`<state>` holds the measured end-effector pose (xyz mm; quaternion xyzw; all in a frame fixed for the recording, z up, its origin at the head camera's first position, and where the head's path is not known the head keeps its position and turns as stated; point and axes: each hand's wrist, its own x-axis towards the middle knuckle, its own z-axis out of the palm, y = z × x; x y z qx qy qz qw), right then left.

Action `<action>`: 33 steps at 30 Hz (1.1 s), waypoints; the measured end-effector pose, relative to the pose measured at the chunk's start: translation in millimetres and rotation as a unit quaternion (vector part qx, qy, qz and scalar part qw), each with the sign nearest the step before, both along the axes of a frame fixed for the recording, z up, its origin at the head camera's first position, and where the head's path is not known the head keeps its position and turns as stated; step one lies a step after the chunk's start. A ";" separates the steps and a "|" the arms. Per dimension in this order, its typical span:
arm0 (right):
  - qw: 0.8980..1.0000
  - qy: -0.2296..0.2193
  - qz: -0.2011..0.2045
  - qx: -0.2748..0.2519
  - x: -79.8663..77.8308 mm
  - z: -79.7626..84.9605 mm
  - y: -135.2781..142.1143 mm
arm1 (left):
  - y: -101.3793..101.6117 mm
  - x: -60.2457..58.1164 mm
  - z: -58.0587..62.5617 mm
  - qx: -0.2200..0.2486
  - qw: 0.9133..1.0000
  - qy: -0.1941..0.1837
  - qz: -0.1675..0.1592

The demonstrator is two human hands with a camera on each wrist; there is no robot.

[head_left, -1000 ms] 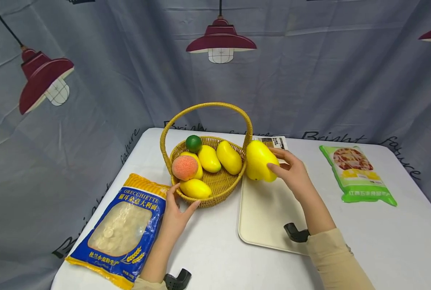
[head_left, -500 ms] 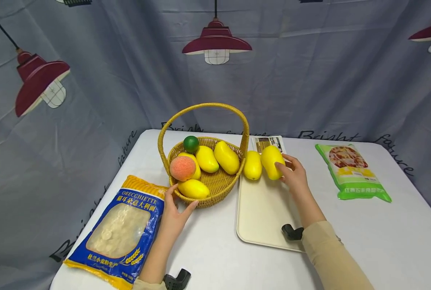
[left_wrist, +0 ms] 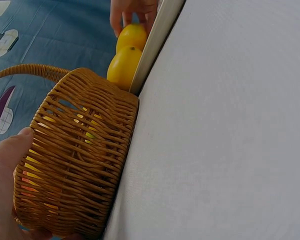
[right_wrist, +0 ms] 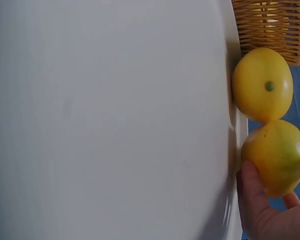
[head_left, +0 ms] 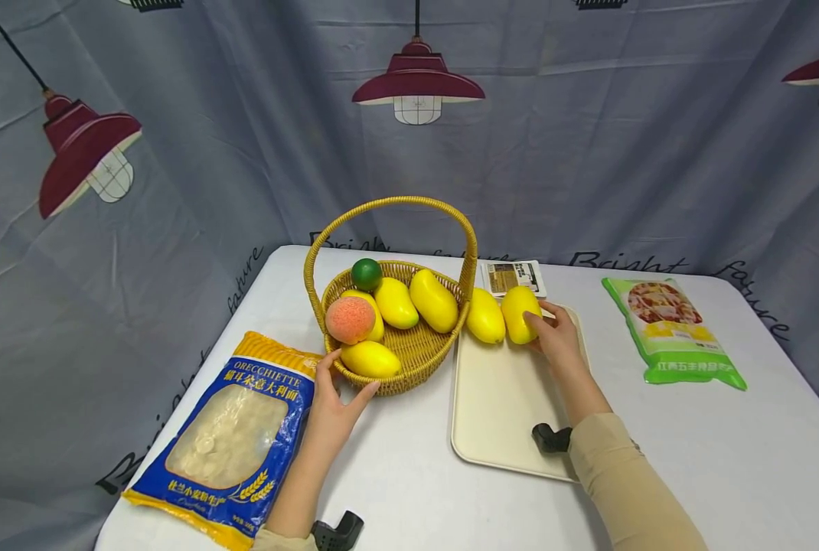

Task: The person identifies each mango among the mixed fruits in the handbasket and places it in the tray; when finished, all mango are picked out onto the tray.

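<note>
My right hand [head_left: 557, 337] holds a yellow mango [head_left: 520, 314] between thumb and fingers at the back of a cream tray [head_left: 506, 413]. A second mango [head_left: 484, 315] lies against it on the left, as the right wrist view also shows. My left hand [head_left: 334, 409] grips the near left side of a wicker basket [head_left: 419, 375], its thumb [left_wrist: 15, 147] on the woven wall in the left wrist view. Inside the basket are several mangoes [head_left: 434, 301], a peach [head_left: 350, 320] and a green round fruit [head_left: 367, 274].
A blue and yellow bag of orecchiette pasta [head_left: 226, 436] lies left of the basket. To the right is a green food packet [head_left: 674, 329]. A printed card [head_left: 513, 277] lies behind the tray. The basket's tall handle [head_left: 396, 200] arches over the fruit.
One mango has come to lie on the tray beside the basket. My right hand has lowered the other onto the tray, to its right. The left hand has stayed at the basket.
</note>
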<state>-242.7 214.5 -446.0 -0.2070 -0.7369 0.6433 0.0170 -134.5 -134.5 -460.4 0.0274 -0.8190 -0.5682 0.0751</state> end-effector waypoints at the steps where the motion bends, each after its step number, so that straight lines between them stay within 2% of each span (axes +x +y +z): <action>1: 1.000 -0.001 0.000 -0.004 -0.2 -0.2 -1.1 | -0.3 0.1 0.0 0.000 1.000 0.000 0.000; 13: 1.000 -0.022 0.007 -0.018 2.3 1.2 -9.1 | -2.0 1.7 0.9 0.004 1.000 0.002 0.001; 19: 0.999 -0.034 0.006 -0.005 4.5 2.3 -9.6 | -2.5 0.9 3.1 0.009 1.000 0.008 0.000; 26: 0.999 -0.037 -0.001 -0.003 4.4 0.6 -8.3 | -1.3 1.2 2.0 -0.005 1.000 -0.004 0.005; 33: 0.999 -0.050 0.003 0.017 8.4 1.7 -8.5 | -0.4 0.0 1.0 -0.012 1.000 0.004 0.001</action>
